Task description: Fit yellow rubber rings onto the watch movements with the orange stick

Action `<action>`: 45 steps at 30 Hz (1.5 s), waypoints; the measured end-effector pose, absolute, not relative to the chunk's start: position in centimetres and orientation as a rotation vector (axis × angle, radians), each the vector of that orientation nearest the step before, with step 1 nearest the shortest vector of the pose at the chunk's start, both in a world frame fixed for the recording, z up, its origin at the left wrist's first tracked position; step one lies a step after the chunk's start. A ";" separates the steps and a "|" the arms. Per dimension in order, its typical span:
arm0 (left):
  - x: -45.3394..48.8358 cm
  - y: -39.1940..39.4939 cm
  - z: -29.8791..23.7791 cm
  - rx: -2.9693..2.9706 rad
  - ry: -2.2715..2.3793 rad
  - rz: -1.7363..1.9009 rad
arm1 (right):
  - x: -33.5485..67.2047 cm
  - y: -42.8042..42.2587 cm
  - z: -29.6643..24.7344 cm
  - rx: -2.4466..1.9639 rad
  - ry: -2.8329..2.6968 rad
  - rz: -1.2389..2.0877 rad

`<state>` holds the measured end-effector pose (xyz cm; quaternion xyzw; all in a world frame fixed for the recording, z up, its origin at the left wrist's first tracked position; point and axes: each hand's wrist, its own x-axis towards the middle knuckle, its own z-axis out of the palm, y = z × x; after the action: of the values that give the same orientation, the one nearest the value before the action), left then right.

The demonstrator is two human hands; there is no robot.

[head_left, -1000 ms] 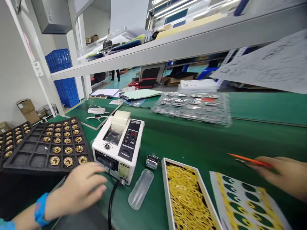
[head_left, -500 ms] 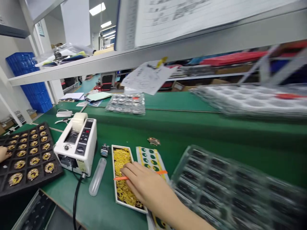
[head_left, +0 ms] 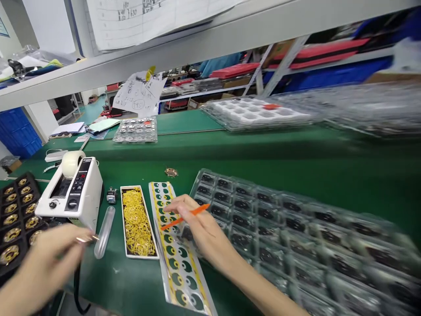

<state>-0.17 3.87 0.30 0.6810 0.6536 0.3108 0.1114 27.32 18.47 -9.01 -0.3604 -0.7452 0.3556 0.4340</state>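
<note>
My left hand (head_left: 49,259) is in front of the white tape dispenser (head_left: 70,191), pinching a small gold ring (head_left: 86,239) between thumb and finger. My right hand (head_left: 200,230) holds an orange-handled pick (head_left: 186,216) with its tip over the yellow-and-green printed label sheet (head_left: 179,250). Between the hands lies a white box (head_left: 136,221) full of thin yellow-gold strips. Gold rings sit in the cells of a black foam tray (head_left: 16,215), partly hidden by my left hand.
A clear blister tray (head_left: 289,232) lies right of the sheet. A clear plastic tube (head_left: 105,232), a tally counter (head_left: 112,195) and a loose gold part (head_left: 171,172) rest on the green mat. More clear trays sit behind, under a shelf (head_left: 197,39) with hanging papers.
The view has swung right. My left hand has come back from the black foam tray with a small gold ring. My right hand has moved from the box to above the label sheet.
</note>
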 end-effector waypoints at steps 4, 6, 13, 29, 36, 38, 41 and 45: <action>7.7 9.8 -5.6 1.498 1.439 0.858 | 28.0 18.3 -9.0 -0.955 -1.677 1.037; 8.3 12.3 -7.4 1.146 1.315 1.023 | 28.1 18.0 -9.3 -0.911 -1.564 1.069; 7.8 13.9 -9.1 0.799 1.073 1.292 | 26.8 16.1 -9.7 -0.798 -1.720 1.081; 7.4 13.0 -9.0 0.836 1.080 1.265 | 27.1 15.6 -11.2 -0.375 -2.080 0.538; 7.3 13.2 -9.1 0.668 1.167 1.220 | 27.4 15.6 -12.2 -0.232 -2.353 0.070; 7.6 13.2 -9.1 0.677 1.137 1.217 | 27.5 15.4 -12.2 -0.294 -2.241 0.176; 8.1 12.9 -9.0 0.735 1.075 1.206 | 27.5 15.2 -11.5 -0.456 -2.105 0.357; 8.8 12.4 -8.9 0.760 1.063 1.172 | 27.0 15.3 -10.7 -0.522 -1.989 0.379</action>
<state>8.81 12.43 -8.89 0.3329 0.4658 0.5136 0.6391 27.01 15.27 -10.74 -0.2161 -0.8228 0.1569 0.5016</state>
